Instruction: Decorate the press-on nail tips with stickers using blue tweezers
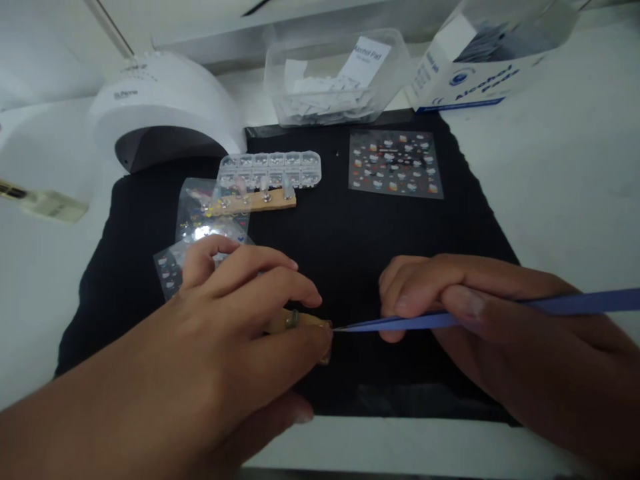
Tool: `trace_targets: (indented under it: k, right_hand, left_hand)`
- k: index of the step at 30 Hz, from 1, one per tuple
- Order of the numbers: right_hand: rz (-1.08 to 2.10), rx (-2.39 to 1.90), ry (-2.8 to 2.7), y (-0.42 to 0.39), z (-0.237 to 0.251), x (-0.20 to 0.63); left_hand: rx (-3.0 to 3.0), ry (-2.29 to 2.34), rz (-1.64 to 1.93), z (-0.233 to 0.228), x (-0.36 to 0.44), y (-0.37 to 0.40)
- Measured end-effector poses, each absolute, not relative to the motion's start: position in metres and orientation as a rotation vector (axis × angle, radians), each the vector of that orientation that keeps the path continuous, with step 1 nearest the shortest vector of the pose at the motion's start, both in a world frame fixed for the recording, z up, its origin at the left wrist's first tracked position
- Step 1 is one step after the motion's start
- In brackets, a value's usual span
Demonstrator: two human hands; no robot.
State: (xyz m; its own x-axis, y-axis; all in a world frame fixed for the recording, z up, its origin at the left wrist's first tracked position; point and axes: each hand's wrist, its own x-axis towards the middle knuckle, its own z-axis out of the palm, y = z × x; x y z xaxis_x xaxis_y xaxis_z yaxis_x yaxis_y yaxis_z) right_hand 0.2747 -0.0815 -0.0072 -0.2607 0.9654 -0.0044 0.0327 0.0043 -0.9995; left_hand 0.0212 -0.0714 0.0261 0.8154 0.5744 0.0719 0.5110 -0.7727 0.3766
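Left hand (240, 313) pinches wooden stick (300, 321); right hand (450, 293) grips tweezers (400, 323), tips touching stick's end. Sticker sheet (395, 163) at 12 o'clock, mostly full; placement looks under way.

On a black cloth mat (350, 253), the left hand (240, 320) pinches a small tan wooden stick (300, 321), while the right hand (465, 307) grips slim blue metal tweezers (425, 321) whose tip touches the stick's end. Behind lie a clear plastic compartment box (270, 168), a printed nail-sticker sheet (395, 163) and a white domed nail lamp (165, 110).
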Motion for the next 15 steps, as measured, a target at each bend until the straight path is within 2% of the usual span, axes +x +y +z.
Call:
trace_targets:
  k: [15]
  right_hand:
    - [1.391, -1.076, -1.413, -0.0858, -0.0075, 0.2776]
  left_hand:
    - [2.649, 0.816, 0.302, 0.0214, 0.021, -0.0728]
